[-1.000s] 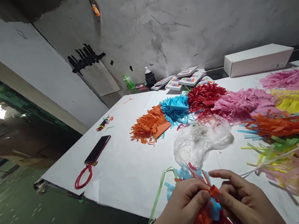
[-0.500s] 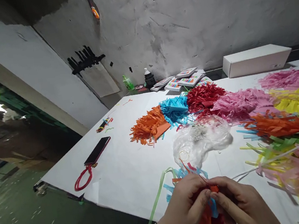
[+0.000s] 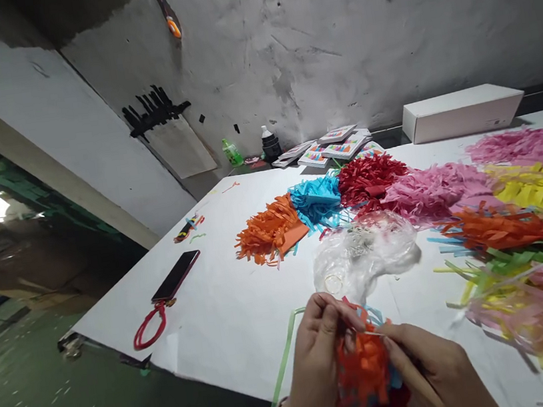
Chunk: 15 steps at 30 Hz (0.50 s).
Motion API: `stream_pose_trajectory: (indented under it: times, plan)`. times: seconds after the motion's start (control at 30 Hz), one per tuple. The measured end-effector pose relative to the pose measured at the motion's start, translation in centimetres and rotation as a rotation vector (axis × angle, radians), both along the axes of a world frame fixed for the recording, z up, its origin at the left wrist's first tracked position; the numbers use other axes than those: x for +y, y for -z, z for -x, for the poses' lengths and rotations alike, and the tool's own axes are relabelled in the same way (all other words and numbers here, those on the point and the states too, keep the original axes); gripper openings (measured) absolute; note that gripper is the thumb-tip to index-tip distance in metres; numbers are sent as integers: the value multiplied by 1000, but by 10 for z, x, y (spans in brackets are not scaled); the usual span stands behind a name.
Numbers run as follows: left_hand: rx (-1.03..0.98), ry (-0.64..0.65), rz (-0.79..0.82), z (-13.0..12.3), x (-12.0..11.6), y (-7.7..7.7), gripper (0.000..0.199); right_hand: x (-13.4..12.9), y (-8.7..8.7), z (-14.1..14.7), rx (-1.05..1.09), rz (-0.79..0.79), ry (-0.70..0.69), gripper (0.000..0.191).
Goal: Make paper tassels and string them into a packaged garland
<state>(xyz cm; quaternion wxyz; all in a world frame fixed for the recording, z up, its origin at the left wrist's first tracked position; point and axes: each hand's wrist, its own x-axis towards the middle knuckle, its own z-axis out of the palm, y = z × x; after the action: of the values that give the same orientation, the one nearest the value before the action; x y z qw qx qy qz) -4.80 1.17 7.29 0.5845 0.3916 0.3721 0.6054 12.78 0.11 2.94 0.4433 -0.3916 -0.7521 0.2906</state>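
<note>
At five o'clock in view, a thin white string (image 3: 372, 333) is pinched by the left hand (image 3: 316, 342) and right hand (image 3: 432, 359), likely so it is kept straight above the orange fringe (image 3: 365, 369) bunched beneath.

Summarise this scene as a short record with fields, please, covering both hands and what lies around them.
Left hand: fingers curled by orange fringe; grip unclear
Right hand: pinching thin white strand
Beyond hands: crumpled plastic bag
Table left: phone with red strap
Table right: multicoloured fringe heap
By wall: white box
</note>
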Motion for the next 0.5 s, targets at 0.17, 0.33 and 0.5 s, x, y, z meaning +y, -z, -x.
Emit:
stream_pose_trajectory:
  times: [0.17,0.33,0.5]
  plan:
    - [-288,-111,113,9,13,-8,34,7,8,-11,-194,-213,272,21]
    - [-433,-172,148,22,24,-19,16,24,21,-20,-439,-421,270,22]
    - [-589,-398,69,79,44,-42,40,60,40,-105,-716,-559,359,22]
